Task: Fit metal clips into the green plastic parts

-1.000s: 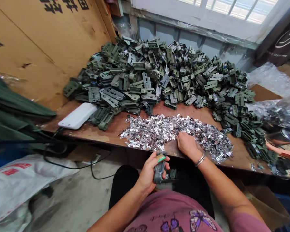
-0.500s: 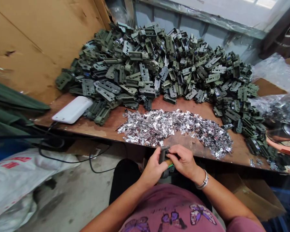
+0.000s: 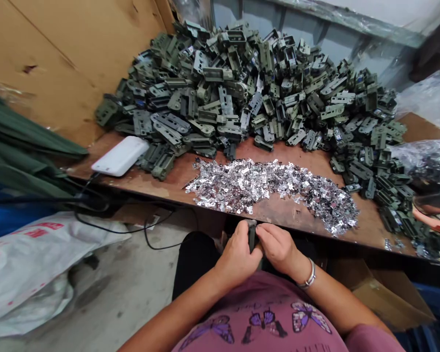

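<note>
Close to my body, just below the table's front edge, my left hand [image 3: 238, 256] is closed around a dark green-grey part [image 3: 252, 234]. My right hand [image 3: 280, 249] meets it from the other side, fingers pinched together against the part; anything small between those fingertips is hidden. Small shiny metal pieces [image 3: 242, 183] lie spread in a band along the front of the table [image 3: 293, 211]. Behind them rises a large heap of dark green housings [image 3: 212, 98].
A white power bank [image 3: 121, 156] with a black cable lies at the table's left. Plastic bags [image 3: 425, 102] and an orange-rimmed container [image 3: 434, 222] are at the right. White sacks [image 3: 40, 259] rest at lower left, a cardboard box [image 3: 385, 298] under the table.
The view has shifted, so the table contents appear slightly right and higher. My hands have closed nearer around the part, and the yellow and green item between them no longer shows.
</note>
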Demonstrator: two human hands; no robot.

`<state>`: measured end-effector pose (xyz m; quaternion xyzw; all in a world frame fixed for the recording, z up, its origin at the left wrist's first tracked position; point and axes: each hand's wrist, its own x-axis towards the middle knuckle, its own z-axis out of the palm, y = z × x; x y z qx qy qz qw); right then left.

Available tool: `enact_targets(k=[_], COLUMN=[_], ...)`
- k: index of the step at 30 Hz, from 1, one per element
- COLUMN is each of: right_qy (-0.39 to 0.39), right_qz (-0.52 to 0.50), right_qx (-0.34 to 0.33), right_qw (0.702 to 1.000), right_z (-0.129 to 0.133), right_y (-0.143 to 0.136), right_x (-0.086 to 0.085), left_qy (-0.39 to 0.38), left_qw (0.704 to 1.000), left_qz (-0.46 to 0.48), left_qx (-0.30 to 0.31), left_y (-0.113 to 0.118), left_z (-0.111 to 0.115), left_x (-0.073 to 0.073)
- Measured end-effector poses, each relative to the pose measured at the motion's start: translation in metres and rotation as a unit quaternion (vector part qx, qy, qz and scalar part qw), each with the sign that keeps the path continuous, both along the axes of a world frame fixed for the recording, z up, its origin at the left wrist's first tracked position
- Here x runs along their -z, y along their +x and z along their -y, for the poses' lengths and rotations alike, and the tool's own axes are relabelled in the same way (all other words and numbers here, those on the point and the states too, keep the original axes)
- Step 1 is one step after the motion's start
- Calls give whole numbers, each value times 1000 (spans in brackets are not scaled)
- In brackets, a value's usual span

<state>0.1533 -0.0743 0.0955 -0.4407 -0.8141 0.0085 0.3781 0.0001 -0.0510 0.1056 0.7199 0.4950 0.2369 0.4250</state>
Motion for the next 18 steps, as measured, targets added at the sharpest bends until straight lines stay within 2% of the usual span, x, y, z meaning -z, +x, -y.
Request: enact_targets(k=[2, 5, 7, 9, 12, 15, 18], right_qy=[-1, -45, -74, -100, -150, -183, -193], right_qz=[4, -48, -107, -155, -181, -165, -149], right_qx=[-25, -60, -46, 0, 32, 10, 4], right_qw=[1000, 996, 990, 983, 971, 969, 970], right_z=[0, -3, -6, -5, 1, 9, 13], right_y=[2, 8, 12, 15, 16, 17, 20], right_x=[-3, -12, -18, -21, -17, -9, -5], left_qy=[6, 11, 32, 68, 128, 170, 172], left_qw=[1000, 999, 999, 997, 989, 982, 981], left_qz=[-19, -16, 4, 25, 64, 78, 84], left_qx=[16, 30, 39, 39, 32, 9, -29], left_y=[-3, -7, -10, -13, -17, -23, -28], left_z=[2, -1, -5, -9, -14, -15, -15], left_x=[-5, -15, -21, -26, -28, -26, -25])
